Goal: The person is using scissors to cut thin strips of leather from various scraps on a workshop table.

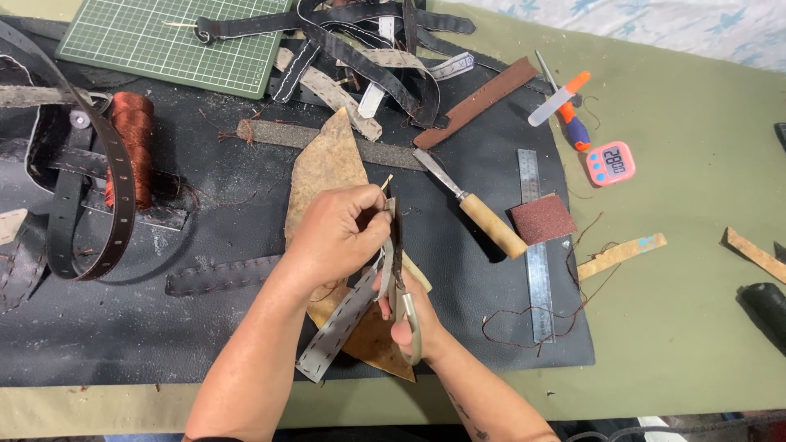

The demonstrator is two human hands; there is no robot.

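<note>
Scissors (399, 270) are held closed-fisted by the right hand (409, 323), while a stitched grey strap (340, 323) is pinched tight by the left hand (340, 233).

A green cutting mat (176, 37) lies at the far left of the worktop (696, 245), beside a tangle of dark leather straps (360, 41). A spool of copper-brown thread (131, 143) stands at the left on the black leather sheet (123, 327). To the right lie a wooden-handled chisel (479, 213), a steel ruler (534, 245) with a sandpaper block (543, 218) on it, an orange-and-blue screwdriver (569, 115) and a pink digital timer (611, 163)
</note>
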